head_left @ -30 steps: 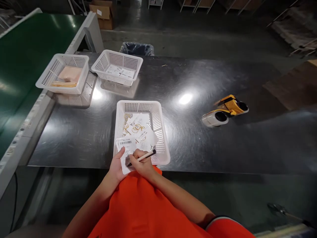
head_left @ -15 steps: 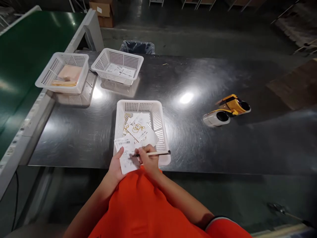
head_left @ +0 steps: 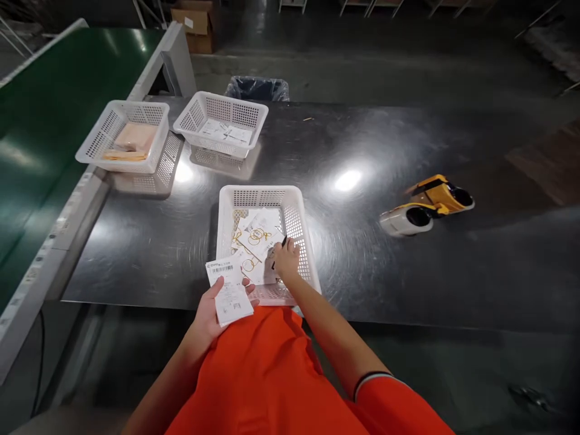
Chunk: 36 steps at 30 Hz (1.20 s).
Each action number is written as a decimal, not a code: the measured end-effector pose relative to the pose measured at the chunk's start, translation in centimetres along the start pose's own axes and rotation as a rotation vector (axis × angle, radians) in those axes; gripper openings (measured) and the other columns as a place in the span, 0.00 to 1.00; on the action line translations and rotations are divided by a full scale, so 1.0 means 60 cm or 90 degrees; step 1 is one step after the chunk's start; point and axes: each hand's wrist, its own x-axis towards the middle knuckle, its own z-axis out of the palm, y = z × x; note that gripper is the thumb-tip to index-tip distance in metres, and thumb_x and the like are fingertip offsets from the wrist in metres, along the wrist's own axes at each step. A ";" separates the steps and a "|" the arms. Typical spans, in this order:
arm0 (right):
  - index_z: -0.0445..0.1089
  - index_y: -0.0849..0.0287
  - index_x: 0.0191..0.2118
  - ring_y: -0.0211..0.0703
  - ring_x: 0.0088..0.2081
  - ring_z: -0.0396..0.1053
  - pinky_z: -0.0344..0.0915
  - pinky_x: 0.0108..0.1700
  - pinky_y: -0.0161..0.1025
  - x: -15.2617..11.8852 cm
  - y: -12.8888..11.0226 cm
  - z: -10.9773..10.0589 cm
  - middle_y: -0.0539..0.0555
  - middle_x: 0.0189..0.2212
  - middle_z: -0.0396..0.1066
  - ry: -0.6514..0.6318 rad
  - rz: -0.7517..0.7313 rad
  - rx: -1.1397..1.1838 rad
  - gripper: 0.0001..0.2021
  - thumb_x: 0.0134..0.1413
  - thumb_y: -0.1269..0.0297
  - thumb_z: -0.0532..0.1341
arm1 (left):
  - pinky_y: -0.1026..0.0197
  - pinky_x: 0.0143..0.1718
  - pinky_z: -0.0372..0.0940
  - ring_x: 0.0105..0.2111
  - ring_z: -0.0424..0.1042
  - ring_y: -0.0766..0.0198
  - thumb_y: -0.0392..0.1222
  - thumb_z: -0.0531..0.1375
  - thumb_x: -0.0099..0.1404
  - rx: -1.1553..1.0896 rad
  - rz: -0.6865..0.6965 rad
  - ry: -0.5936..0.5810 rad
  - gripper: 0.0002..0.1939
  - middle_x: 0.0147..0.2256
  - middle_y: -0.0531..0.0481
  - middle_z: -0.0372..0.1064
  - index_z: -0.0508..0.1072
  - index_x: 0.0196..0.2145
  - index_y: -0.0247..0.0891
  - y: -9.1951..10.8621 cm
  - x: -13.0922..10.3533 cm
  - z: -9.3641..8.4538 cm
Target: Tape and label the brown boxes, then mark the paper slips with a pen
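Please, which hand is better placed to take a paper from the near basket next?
Right hand, probably: it is over the papers in the near basket, though holding a pen. The left hand holds slips at the basket's front left corner.

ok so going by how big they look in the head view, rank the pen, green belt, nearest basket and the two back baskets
green belt
nearest basket
left back basket and right back basket, too alike to rank
pen, partly hidden by the right hand

Steel table (head_left: 353,254) with bright reflections, green conveyor belt (head_left: 54,115), dark glossy floor (head_left: 362,72), cardboard box (head_left: 194,30)
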 end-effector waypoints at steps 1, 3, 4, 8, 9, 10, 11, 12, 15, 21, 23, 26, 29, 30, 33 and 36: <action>0.64 0.68 0.51 0.65 0.64 0.48 0.44 0.61 0.56 0.007 0.000 0.000 0.75 0.57 0.61 -0.009 0.001 -0.017 0.23 0.46 0.79 0.60 | 0.40 0.53 0.65 0.47 0.75 0.48 0.46 0.55 0.66 -0.003 0.001 0.004 0.29 0.42 0.36 0.76 0.58 0.62 0.32 0.001 0.000 -0.003; 0.65 0.69 0.51 0.64 0.62 0.52 0.47 0.60 0.55 0.022 0.003 -0.005 0.74 0.54 0.64 -0.019 -0.009 -0.031 0.24 0.45 0.79 0.61 | 0.39 0.53 0.65 0.47 0.74 0.48 0.46 0.55 0.67 -0.007 0.007 0.015 0.29 0.42 0.36 0.76 0.57 0.62 0.33 0.002 0.001 -0.008; 0.65 0.70 0.51 0.64 0.62 0.52 0.48 0.59 0.54 0.031 0.006 -0.008 0.75 0.55 0.63 -0.020 -0.017 -0.035 0.24 0.44 0.79 0.62 | 0.39 0.53 0.65 0.47 0.74 0.48 0.45 0.55 0.67 -0.007 0.009 0.018 0.29 0.42 0.36 0.76 0.57 0.62 0.33 0.002 0.002 -0.010; 0.66 0.68 0.50 0.61 0.64 0.49 0.48 0.60 0.53 0.056 0.018 -0.024 0.74 0.59 0.59 -0.025 -0.061 -0.024 0.23 0.45 0.75 0.64 | 0.39 0.53 0.65 0.48 0.74 0.47 0.45 0.56 0.66 -0.009 0.004 0.013 0.30 0.45 0.35 0.75 0.56 0.62 0.34 0.001 0.001 -0.013; 0.66 0.67 0.49 0.61 0.64 0.50 0.49 0.59 0.52 0.059 0.018 -0.027 0.73 0.58 0.61 -0.032 -0.070 -0.018 0.23 0.44 0.74 0.65 | 0.39 0.53 0.65 0.48 0.74 0.47 0.45 0.56 0.66 -0.010 0.001 0.016 0.30 0.45 0.34 0.75 0.56 0.62 0.33 0.000 0.000 -0.013; 0.67 0.67 0.49 0.61 0.63 0.53 0.51 0.58 0.51 0.059 0.016 -0.028 0.72 0.56 0.63 -0.040 -0.074 -0.013 0.23 0.42 0.74 0.66 | 0.39 0.53 0.65 0.49 0.73 0.46 0.45 0.56 0.66 -0.011 -0.003 0.021 0.30 0.45 0.34 0.75 0.56 0.62 0.32 0.000 0.000 -0.013; 0.67 0.66 0.48 0.61 0.61 0.56 0.54 0.57 0.49 0.057 0.012 -0.029 0.72 0.55 0.65 -0.048 -0.072 -0.009 0.24 0.41 0.74 0.67 | 0.39 0.53 0.65 0.49 0.73 0.46 0.45 0.56 0.66 -0.011 -0.004 0.023 0.31 0.45 0.33 0.74 0.56 0.62 0.32 -0.001 -0.001 -0.013; 0.67 0.67 0.49 0.61 0.59 0.59 0.56 0.54 0.47 0.054 0.008 -0.028 0.72 0.54 0.66 -0.053 -0.063 -0.007 0.25 0.40 0.75 0.67 | 0.39 0.53 0.65 0.49 0.73 0.46 0.45 0.56 0.66 -0.011 -0.003 0.025 0.31 0.45 0.33 0.74 0.55 0.63 0.32 -0.002 -0.001 -0.013; 0.65 0.67 0.52 0.56 0.49 0.68 0.62 0.45 0.40 0.037 -0.006 -0.034 0.71 0.51 0.67 -0.063 -0.016 0.001 0.23 0.47 0.75 0.63 | 0.40 0.53 0.65 0.49 0.73 0.46 0.45 0.57 0.65 -0.013 0.006 0.027 0.32 0.45 0.33 0.74 0.55 0.63 0.32 -0.003 -0.002 -0.013; 0.65 0.60 0.49 0.47 0.35 0.72 0.59 0.33 0.38 -0.006 0.021 -0.126 0.61 0.38 0.73 -0.069 0.033 0.005 0.14 0.59 0.75 0.52 | 0.41 0.51 0.67 0.47 0.74 0.47 0.44 0.57 0.65 -0.006 -0.010 0.051 0.31 0.45 0.34 0.75 0.55 0.63 0.32 -0.002 -0.001 -0.010; 0.67 0.59 0.46 0.47 0.34 0.71 0.57 0.31 0.37 -0.036 0.040 -0.168 0.59 0.35 0.73 -0.017 0.028 0.002 0.13 0.58 0.75 0.52 | 0.41 0.50 0.67 0.46 0.75 0.48 0.44 0.57 0.65 0.014 -0.003 0.060 0.30 0.44 0.35 0.75 0.56 0.62 0.32 -0.003 0.004 -0.006; 0.70 0.57 0.37 0.48 0.34 0.69 0.57 0.31 0.39 -0.093 0.051 -0.206 0.57 0.29 0.73 0.173 -0.076 0.026 0.12 0.57 0.76 0.51 | 0.44 0.50 0.69 0.44 0.76 0.49 0.44 0.56 0.66 0.043 0.007 0.064 0.27 0.41 0.36 0.77 0.61 0.59 0.29 -0.003 0.015 0.009; 0.71 0.55 0.30 0.45 0.34 0.67 0.60 0.35 0.41 -0.139 0.039 -0.210 0.56 0.33 0.76 0.335 -0.294 0.093 0.15 0.59 0.75 0.50 | 0.47 0.48 0.70 0.41 0.77 0.51 0.45 0.55 0.66 0.050 0.037 0.051 0.24 0.39 0.38 0.77 0.65 0.56 0.28 0.001 0.025 0.029; 0.71 0.54 0.30 0.43 0.33 0.67 0.60 0.35 0.41 -0.148 0.034 -0.208 0.54 0.37 0.77 0.362 -0.359 0.121 0.15 0.60 0.75 0.50 | 0.48 0.46 0.71 0.39 0.77 0.52 0.45 0.55 0.66 0.051 0.053 0.048 0.23 0.38 0.39 0.77 0.66 0.55 0.29 0.003 0.026 0.035; 0.70 0.52 0.28 0.40 0.33 0.66 0.59 0.34 0.41 -0.158 0.022 -0.199 0.51 0.42 0.77 0.389 -0.480 0.198 0.15 0.61 0.74 0.53 | 0.49 0.45 0.71 0.37 0.77 0.53 0.45 0.57 0.65 0.070 0.088 0.036 0.21 0.37 0.40 0.77 0.69 0.52 0.30 0.006 0.024 0.044; 0.69 0.52 0.26 0.39 0.33 0.66 0.58 0.33 0.40 -0.162 0.012 -0.192 0.49 0.42 0.77 0.370 -0.526 0.223 0.14 0.60 0.74 0.55 | 0.49 0.46 0.71 0.39 0.76 0.52 0.38 0.64 0.58 0.106 0.105 0.005 0.18 0.39 0.41 0.77 0.72 0.47 0.32 -0.005 0.017 0.051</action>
